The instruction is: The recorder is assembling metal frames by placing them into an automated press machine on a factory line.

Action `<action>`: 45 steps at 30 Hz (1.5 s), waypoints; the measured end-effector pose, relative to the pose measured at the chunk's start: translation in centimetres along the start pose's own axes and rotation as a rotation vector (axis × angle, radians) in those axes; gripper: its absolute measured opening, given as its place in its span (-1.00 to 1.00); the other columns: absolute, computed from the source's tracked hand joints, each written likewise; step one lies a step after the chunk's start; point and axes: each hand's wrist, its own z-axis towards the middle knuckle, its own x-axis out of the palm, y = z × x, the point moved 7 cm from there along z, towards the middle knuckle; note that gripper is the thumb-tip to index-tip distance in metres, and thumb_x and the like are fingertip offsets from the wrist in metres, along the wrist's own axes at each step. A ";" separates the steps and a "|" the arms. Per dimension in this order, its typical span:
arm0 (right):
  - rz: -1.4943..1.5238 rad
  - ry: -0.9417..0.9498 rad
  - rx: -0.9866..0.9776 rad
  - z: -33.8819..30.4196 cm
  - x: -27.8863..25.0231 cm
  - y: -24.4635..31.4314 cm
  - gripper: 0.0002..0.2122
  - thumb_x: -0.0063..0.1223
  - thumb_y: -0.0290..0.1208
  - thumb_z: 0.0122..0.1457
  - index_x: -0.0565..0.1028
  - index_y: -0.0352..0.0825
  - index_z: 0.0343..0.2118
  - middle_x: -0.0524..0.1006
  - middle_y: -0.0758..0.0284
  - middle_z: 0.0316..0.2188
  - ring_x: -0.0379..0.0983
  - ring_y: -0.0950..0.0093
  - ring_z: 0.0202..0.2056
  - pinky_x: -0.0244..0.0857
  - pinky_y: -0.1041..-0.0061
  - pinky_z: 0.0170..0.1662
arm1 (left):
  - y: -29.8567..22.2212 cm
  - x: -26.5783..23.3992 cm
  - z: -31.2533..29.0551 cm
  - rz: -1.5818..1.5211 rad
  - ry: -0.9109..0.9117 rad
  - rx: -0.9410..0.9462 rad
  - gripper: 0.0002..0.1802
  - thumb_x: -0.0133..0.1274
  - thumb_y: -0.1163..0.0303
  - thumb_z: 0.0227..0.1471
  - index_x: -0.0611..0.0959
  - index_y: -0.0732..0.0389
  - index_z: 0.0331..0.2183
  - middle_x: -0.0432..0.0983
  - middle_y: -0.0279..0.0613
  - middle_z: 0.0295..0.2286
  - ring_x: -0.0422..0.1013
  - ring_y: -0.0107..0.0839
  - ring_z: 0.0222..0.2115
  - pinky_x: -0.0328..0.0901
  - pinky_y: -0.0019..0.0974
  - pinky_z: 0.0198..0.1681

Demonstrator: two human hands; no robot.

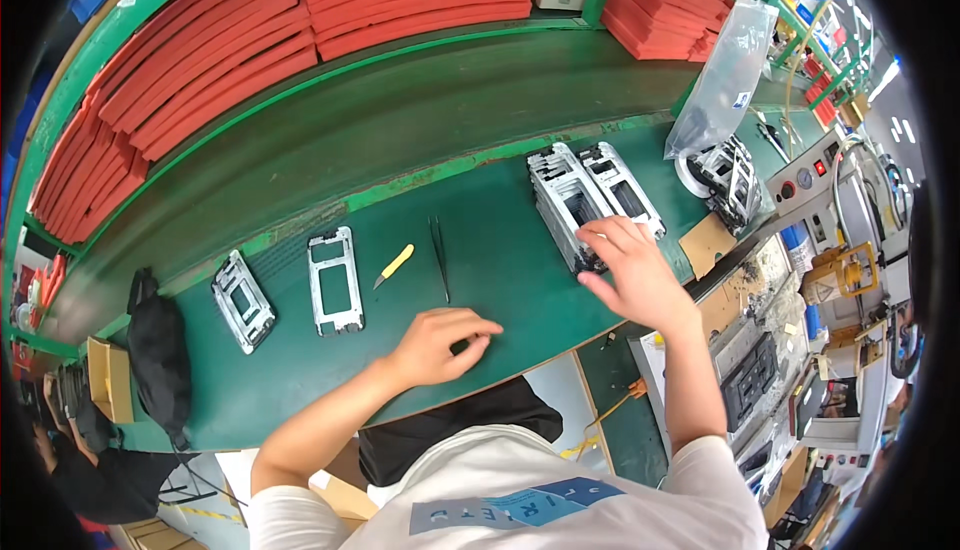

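Note:
My right hand (640, 275) is over the near end of a stack of grey-and-black rectangular frames (560, 195), thumb and fingers apart. Whether its fingertips touch the stack I cannot tell. A second stack of like frames (622, 190) stands close against it on the right. My left hand (435, 348) rests near the table's front edge, fingers loosely bent, thumb apart, with nothing seen in it. Beyond it lie black tweezers (439, 260) and a yellow-handled knife (395, 265). Farther left are two single frames, one upright to me (336, 282) and one tilted (243, 302).
A clear plastic bag (722, 85) leans over more dark frames (735, 185) at the right. Cardboard (708, 247) lies beside a machine with a gauge (805, 180). Red foam sheets (415, 0) fill the shelf behind. A black bag (158, 365) sits at the table's left end.

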 end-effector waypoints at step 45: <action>-0.486 -0.590 1.155 -37.8 -3.2 -6.2 -0.71 0.09 -0.31 0.23 0.59 -0.37 -0.07 0.53 0.11 0.05 0.40 0.13 0.14 0.28 0.28 0.19 | -1.4 0.7 -1.1 -0.035 0.038 -0.017 -0.81 0.10 0.60 -0.01 0.65 0.33 -0.27 0.45 -0.21 -0.59 0.34 -0.43 -0.59 0.24 -0.42 -0.50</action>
